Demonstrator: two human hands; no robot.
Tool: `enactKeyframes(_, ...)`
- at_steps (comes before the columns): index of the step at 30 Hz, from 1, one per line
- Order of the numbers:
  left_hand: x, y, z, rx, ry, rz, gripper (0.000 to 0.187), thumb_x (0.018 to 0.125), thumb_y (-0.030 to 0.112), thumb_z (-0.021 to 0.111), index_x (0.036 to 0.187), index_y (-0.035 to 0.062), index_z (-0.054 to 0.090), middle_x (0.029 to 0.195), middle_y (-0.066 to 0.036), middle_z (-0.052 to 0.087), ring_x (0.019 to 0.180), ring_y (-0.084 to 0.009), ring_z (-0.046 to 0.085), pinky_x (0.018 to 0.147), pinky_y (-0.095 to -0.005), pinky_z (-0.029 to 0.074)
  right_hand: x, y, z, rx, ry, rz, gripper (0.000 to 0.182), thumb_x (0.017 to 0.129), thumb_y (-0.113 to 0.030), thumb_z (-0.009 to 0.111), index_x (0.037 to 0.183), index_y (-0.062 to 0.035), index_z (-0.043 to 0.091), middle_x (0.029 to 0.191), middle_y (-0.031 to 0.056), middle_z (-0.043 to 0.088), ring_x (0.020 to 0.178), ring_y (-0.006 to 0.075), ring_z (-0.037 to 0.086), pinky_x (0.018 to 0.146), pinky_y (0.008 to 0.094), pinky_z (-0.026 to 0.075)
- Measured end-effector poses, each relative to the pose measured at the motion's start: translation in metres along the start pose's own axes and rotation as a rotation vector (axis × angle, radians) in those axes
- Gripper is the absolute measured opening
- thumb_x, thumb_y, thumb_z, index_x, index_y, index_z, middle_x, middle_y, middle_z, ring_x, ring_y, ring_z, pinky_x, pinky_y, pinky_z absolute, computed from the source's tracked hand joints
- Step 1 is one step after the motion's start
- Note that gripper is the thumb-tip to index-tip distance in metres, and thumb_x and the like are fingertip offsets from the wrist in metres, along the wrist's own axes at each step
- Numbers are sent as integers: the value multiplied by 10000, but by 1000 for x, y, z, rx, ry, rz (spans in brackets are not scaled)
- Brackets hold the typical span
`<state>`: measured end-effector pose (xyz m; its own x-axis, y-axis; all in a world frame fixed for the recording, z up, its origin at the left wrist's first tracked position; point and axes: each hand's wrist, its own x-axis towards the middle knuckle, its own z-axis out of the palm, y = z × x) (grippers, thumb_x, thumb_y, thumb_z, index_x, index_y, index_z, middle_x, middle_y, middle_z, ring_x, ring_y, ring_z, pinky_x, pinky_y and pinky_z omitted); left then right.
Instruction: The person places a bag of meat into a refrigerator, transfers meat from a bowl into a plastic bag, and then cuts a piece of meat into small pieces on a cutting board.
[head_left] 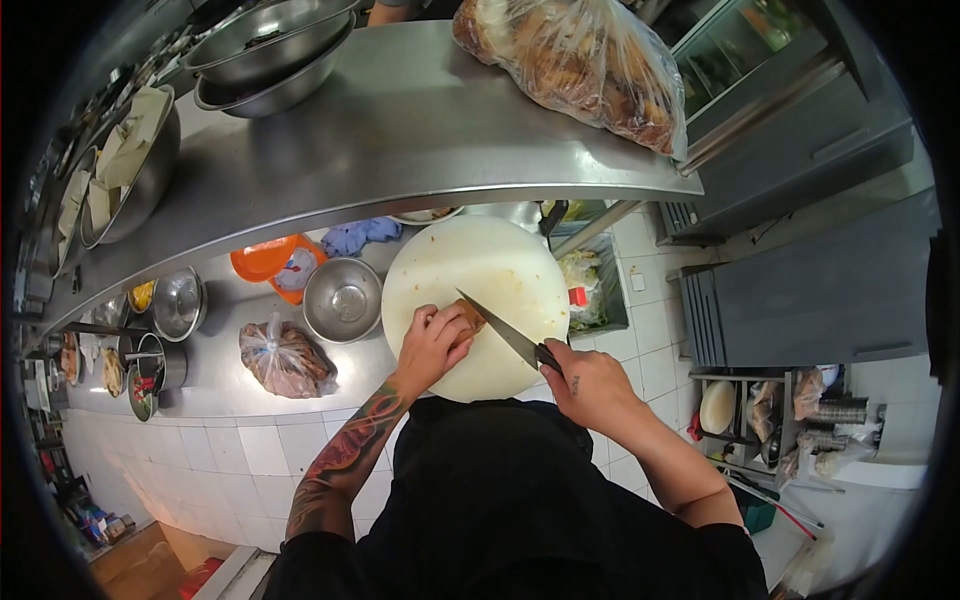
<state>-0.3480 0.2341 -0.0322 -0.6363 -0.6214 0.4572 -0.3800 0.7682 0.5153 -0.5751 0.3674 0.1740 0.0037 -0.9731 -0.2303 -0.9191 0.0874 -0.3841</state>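
A round white cutting board (500,255) lies on the steel counter in front of me. My left hand (436,345) rests on its left part, fingers curled over a small brownish piece of food (470,315). In my right hand (590,385) is the black handle of a knife (505,332), at the board's right edge. The blade slants up and left across the board, its tip just above the piece of food. Small crumbs are scattered over the board.
Left of the board are a steel bowl (342,300), a tied plastic bag of food (284,358), orange containers (265,260) and a blue cloth (360,235). A raised steel shelf (400,130) ahead holds stacked bowls (270,45) and a large bag (590,70).
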Motion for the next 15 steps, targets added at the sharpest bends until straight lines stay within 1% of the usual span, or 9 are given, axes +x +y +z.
enactKeyframes(4, 1, 1, -1, -5, -5, -4, 420, 798, 201, 839, 1183, 163, 676, 1377, 0, 601, 1146, -366, 532, 912, -427, 558, -1, -1, -1, -6, -9, -36, 247, 1028, -187, 607, 1141, 32, 585, 688, 214, 687, 652, 430, 688, 618, 521, 536)
enactKeyframes(7, 1, 1, -1, -15, -22, -18, 405, 784, 206, 834, 1158, 158, 687, 1388, -12, 603, 1153, -374, 523, 928, -447, 545, 0, -2, -2, -22, -21, -38, 252, 1022, -186, 615, 1134, 38, 587, 671, 210, 681, 641, 430, 687, 609, 521, 535)
enactKeyframes(11, 4, 3, -4, -10, -22, -12, 409, 777, 209, 829, 1161, 171, 691, 1398, 2, 602, 1147, -365, 526, 926, -444, 547, 0, -5, -6, -32, -30, -45, 255, 1017, -187, 619, 1132, 39, 591, 667, 208, 678, 636, 430, 686, 608, 526, 535)
enactKeyframes(13, 6, 5, -6, 17, -5, -1, 398, 785, 206, 821, 1165, 207, 701, 1390, 36, 599, 1114, -335, 540, 889, -405, 571, 0, -8, -13, -46, -70, -23, 248, 1014, -187, 619, 1117, 37, 593, 676, 211, 681, 642, 433, 687, 619, 529, 538)
enactKeyframes(15, 6, 5, -7, 11, -2, -1, 398, 787, 205, 819, 1167, 207, 704, 1391, 35, 599, 1111, -336, 542, 887, -405, 573, 1, -11, -20, -53, -98, -14, 241, 1015, -184, 617, 1111, 34, 592, 685, 215, 684, 651, 434, 690, 625, 533, 539)
